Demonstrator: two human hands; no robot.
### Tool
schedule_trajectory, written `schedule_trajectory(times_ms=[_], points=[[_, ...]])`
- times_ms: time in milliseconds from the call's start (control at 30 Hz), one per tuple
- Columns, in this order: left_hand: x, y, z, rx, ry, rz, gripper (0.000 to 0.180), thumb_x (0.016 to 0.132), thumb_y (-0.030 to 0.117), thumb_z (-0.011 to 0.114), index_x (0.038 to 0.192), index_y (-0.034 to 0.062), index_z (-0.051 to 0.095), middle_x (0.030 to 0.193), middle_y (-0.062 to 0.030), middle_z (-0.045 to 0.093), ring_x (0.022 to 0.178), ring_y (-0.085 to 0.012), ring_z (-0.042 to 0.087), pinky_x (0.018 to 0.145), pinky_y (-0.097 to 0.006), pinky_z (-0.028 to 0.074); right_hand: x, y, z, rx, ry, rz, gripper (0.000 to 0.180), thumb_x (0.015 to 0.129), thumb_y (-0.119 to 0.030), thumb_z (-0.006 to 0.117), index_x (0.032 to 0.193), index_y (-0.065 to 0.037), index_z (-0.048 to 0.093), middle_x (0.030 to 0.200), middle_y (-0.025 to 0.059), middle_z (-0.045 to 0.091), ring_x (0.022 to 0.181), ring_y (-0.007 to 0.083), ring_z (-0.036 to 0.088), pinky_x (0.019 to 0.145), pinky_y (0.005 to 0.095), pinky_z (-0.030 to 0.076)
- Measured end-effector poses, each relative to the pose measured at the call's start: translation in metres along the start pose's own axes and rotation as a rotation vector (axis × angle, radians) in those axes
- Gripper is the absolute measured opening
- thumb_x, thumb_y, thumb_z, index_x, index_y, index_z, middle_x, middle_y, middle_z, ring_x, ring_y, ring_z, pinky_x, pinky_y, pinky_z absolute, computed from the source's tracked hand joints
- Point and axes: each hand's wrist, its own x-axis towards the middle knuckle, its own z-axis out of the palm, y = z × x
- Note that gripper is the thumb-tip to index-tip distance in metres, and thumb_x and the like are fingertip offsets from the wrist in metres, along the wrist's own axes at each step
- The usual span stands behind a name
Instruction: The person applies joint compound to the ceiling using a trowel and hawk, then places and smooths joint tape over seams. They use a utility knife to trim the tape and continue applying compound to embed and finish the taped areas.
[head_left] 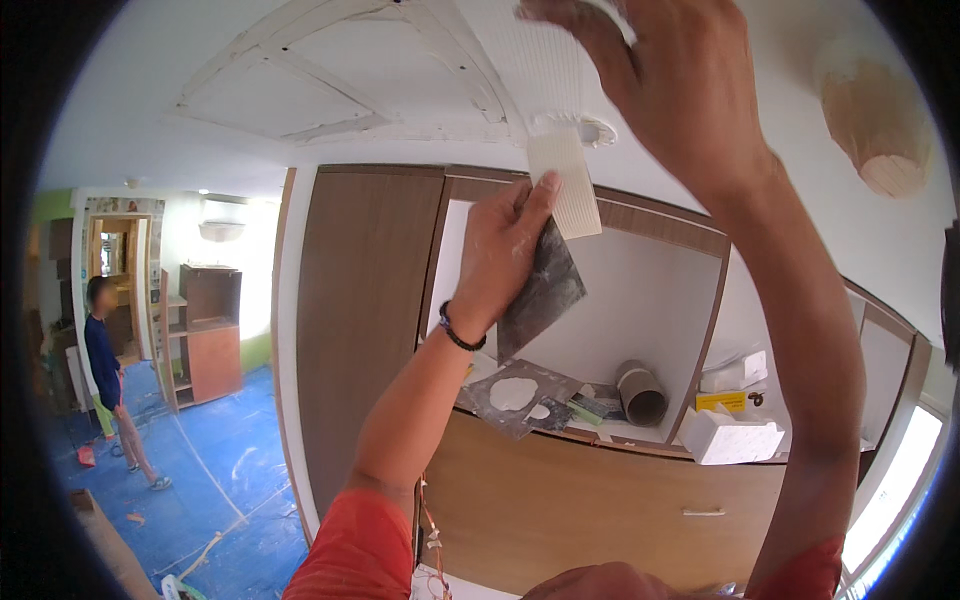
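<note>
My left hand [497, 255] is raised before the cabinet, closed on a dark grey flat plate [546, 292] with white smears. Its thumb also lies against a cream ribbed strip [574, 195]. That strip hangs by a round ceiling hole [597, 132], and a similar ribbed surface [530, 60] continues above it along the ceiling; whether they are one piece I cannot tell. High at the top edge, my right hand [690, 95] reaches to the ceiling with thumb and finger spread, nothing visible in it. Its other fingertips are cut off by the frame.
Below, a cabinet shelf holds a board with white paste [513, 394], a grey tube [641, 393] and white foam blocks [735, 438]. A framed ceiling panel [330, 75] lies at upper left. A person [105, 370] stands far left on blue floor sheeting [245, 470].
</note>
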Motion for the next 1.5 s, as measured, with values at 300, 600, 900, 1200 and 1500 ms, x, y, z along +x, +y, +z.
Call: schedule_trajectory(times_ms=[300,600,900,1200,1500], points=[[0.044,0.028,-0.034,-0.154,-0.064,-0.014,0.060,0.099,0.052,0.065,0.071,-0.0011,0.061,0.060,0.0024,0.046,0.060,-0.0085,0.039,0.056,-0.028,0.036,0.053,0.014,0.045,-0.429,0.248,-0.251,0.012,0.075,-0.014,0.081,0.082,-0.015,0.071,0.083,-0.0032,0.067,0.085,0.0202,0.056,0.084,0.0394,0.035],[0.058,0.031,-0.064,-0.180,-0.281,-0.096,0.056,0.097,0.045,0.070,0.113,-0.0089,0.074,0.087,-0.0051,0.072,0.075,-0.0087,0.060,0.073,-0.023,0.048,0.058,0.008,0.053,-0.546,0.247,-0.260,0.013,0.076,-0.017,0.084,0.082,-0.017,0.072,0.083,-0.0046,0.067,0.084,0.0194,0.055,0.085,0.0392,0.033],[0.065,0.029,-0.074,-0.201,-0.322,-0.053,0.056,0.098,0.049,0.066,0.082,-0.0043,0.072,0.062,-0.0019,0.059,0.056,-0.0091,0.051,0.057,-0.028,0.044,0.058,0.002,0.054,-0.529,0.255,-0.254,0.012,0.079,-0.018,0.083,0.082,-0.016,0.072,0.084,-0.0033,0.067,0.084,0.0201,0.055,0.085,0.0390,0.034],[0.064,0.027,-0.076,-0.138,-0.370,-0.120,0.056,0.096,0.046,0.070,0.107,-0.0078,0.076,0.081,-0.0055,0.072,0.069,-0.0080,0.061,0.065,-0.023,0.049,0.048,-0.003,0.051,-0.589,0.119,-0.109,0.012,0.079,-0.018,0.083,0.081,-0.016,0.072,0.085,-0.0035,0.069,0.087,0.0201,0.055,0.087,0.0402,0.034],[0.067,0.022,-0.070,-0.193,-0.340,-0.077,0.054,0.098,0.046,0.067,0.075,-0.0027,0.067,0.062,0.0009,0.055,0.056,-0.0082,0.047,0.055,-0.028,0.042,0.052,0.004,0.059,-0.564,0.275,-0.161,0.012,0.078,-0.018,0.083,0.081,-0.017,0.072,0.088,-0.0046,0.068,0.087,0.0193,0.056,0.088,0.0399,0.033]])
